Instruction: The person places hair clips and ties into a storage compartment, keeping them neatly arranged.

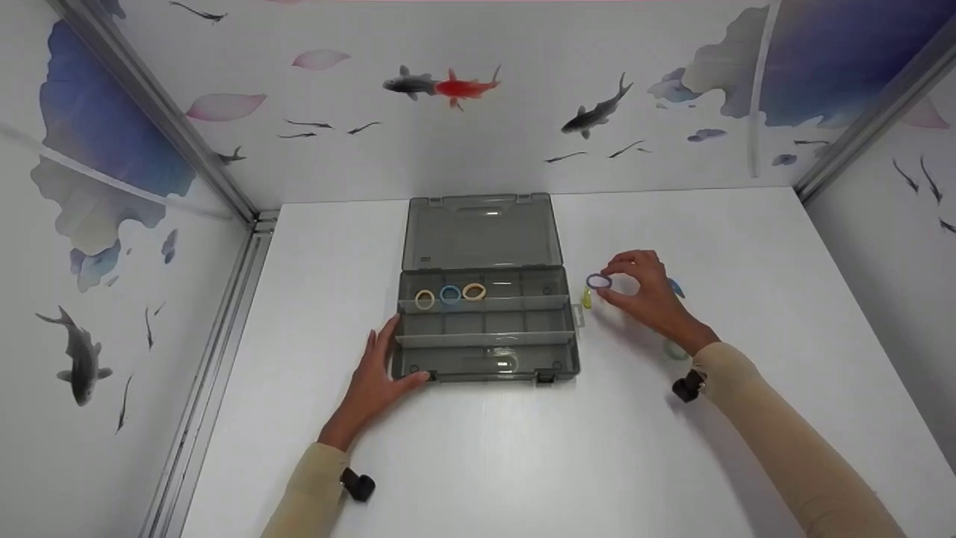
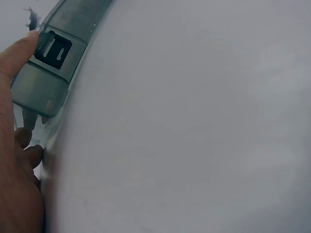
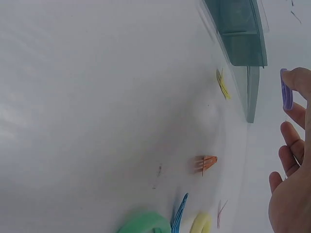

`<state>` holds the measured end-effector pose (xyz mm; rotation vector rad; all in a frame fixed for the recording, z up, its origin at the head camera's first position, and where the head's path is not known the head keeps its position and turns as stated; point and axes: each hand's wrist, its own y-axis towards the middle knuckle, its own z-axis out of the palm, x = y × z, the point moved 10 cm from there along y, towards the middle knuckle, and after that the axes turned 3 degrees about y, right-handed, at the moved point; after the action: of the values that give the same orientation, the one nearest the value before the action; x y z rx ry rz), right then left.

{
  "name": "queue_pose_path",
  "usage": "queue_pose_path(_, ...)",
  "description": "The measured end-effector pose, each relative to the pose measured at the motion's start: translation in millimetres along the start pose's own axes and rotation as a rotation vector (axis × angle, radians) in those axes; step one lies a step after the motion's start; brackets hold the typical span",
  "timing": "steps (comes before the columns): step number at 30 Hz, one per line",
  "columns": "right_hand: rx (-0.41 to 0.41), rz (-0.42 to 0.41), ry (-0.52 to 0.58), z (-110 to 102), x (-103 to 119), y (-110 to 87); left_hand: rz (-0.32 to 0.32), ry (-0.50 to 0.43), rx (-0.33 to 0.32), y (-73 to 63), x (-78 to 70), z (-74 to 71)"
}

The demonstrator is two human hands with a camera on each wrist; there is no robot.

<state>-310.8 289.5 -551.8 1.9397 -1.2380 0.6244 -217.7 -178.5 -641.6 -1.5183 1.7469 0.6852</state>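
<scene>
A grey translucent compartment box lies with its lid folded back. My left hand grips its front left corner, thumb on the front edge by a latch and fingers along the left side. Between thumb and index finger, my right hand pinches a purple hair tie, held right of the box. The back compartment holds a cream ring-shaped tie, a blue one and another cream one.
Right of the box lies a small yellow item. Beyond it are an orange claw-like piece, a blue item, a green ring and a pale yellow piece. White printed walls enclose the table.
</scene>
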Motion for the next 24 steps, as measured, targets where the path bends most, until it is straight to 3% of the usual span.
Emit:
queue_pose_path(10, 0.045, -0.062, -0.011, 18, 15, 11.3, -0.003, -0.006, -0.002, -1.4, -1.5, -1.1)
queue_pose_path(18, 0.088, -0.041, -0.016, 30, 23, 20.5, -0.034, -0.005, -0.001, -1.9, -0.2, -1.8)
queue_pose_path(24, 0.120, -0.064, -0.020, 40, 26, 26.2, -0.021, 0.000, -0.004, -0.7, 1.3, -0.7)
